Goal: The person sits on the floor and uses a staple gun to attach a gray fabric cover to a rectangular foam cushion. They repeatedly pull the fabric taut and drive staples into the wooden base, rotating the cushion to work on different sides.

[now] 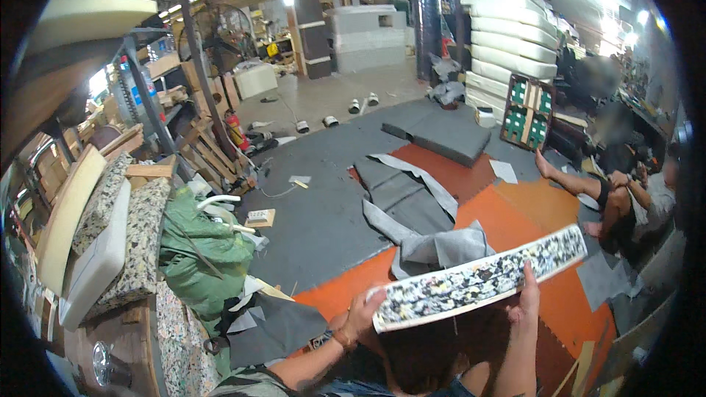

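A long, narrow block of speckled foam with a white border spans the space in front of me, tilted up toward the right. My left hand is closed on its left end, the thumb lying along the edge. At the lower edge, right of the middle, my right hand grips the block with one finger up over its face. Just beyond the foam lies a crumpled piece of grey fabric, and behind that a dark grey upholstery piece with light grey strips.
A green sack and stacked foam slabs stand on the left. Orange and grey mats cover the floor. A flat dark grey cushion lies farther back. At right, another person sits on the floor. White cushions are piled behind.
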`<state>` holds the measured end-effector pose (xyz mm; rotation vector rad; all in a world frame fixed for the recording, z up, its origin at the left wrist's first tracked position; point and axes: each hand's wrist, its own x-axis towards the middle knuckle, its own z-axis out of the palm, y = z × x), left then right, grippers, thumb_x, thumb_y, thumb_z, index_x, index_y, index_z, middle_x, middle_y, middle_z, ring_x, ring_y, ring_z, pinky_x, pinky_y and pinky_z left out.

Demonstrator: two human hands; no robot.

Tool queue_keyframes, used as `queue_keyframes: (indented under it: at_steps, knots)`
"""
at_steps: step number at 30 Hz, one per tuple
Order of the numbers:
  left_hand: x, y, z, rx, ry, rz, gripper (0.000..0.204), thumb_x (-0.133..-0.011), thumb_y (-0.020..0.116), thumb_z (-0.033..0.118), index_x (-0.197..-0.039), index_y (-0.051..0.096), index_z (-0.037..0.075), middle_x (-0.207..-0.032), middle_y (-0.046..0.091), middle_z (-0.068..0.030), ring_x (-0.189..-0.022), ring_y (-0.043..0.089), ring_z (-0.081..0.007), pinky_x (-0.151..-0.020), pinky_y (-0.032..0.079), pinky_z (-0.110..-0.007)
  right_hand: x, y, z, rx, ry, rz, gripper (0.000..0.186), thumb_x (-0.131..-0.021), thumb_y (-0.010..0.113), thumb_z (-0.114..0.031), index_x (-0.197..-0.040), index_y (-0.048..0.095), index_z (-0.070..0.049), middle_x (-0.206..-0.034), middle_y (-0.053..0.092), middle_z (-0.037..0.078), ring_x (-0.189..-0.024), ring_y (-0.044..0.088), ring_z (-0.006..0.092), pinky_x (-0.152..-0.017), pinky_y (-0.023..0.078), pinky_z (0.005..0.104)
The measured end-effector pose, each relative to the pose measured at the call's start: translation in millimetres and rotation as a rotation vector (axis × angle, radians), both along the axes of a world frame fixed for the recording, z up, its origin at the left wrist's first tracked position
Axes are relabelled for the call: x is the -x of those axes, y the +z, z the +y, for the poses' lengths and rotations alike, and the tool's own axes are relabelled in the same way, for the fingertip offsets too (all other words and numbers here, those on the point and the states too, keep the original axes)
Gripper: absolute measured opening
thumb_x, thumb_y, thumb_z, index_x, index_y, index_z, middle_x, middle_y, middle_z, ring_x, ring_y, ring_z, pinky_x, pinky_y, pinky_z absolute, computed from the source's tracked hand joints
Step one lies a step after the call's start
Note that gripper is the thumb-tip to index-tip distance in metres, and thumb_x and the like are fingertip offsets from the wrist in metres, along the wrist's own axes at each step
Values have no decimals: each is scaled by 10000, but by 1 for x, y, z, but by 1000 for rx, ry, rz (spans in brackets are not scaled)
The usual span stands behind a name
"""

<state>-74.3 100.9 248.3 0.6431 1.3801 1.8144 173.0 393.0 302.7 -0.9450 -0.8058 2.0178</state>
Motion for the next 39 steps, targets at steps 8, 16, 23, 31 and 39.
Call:
queue_keyframes:
  at_steps: [8,16,23,31,39]
  knots:
    - [-134,-27,-18,-53,69,592,380,-1000,624,266,-1263,721,10,-1350,684,-205,-1336,565,-425,-1184,372,-511,-17,-38,13,-188,-257,-250,374,-1035,683,-194,-1338,624,19,-1204,716,100,-1015,704,200,-873,579,373]
    - [-23,-80,40,363,-206,85,358,-1131,509,293,-1257,684,7,-1021,751,-78,-831,699,-150,-741,574,-315,-11,-49,10,-215,-325,-367,346,-986,756,-142,-1268,637,19,-1140,744,128,-954,724,228,-852,587,405]
    - [34,-183,176,384,-162,779,368,-1034,652,330,-1196,724,7,-1138,764,-207,-1007,741,-350,-889,567,-443,-2,-69,16,-346,-471,-703,382,-1012,720,-213,-1280,586,23,-1165,725,145,-985,704,225,-853,571,403]
    - [21,-222,246,662,-283,651,433,-939,765,415,-1021,756,-10,-979,777,-172,-914,729,-286,-833,555,-412,3,-73,19,-430,-536,-930,462,-994,746,-196,-1311,522,54,-1222,690,183,-1050,686,257,-916,553,412]
    - [23,-211,241,666,-125,650,426,-913,802,353,-1071,751,-40,-1030,779,-212,-955,746,-305,-870,567,-398,-1,-44,10,-260,-453,-343,494,-993,730,-196,-1364,509,42,-1278,664,178,-1139,657,239,-990,521,396]
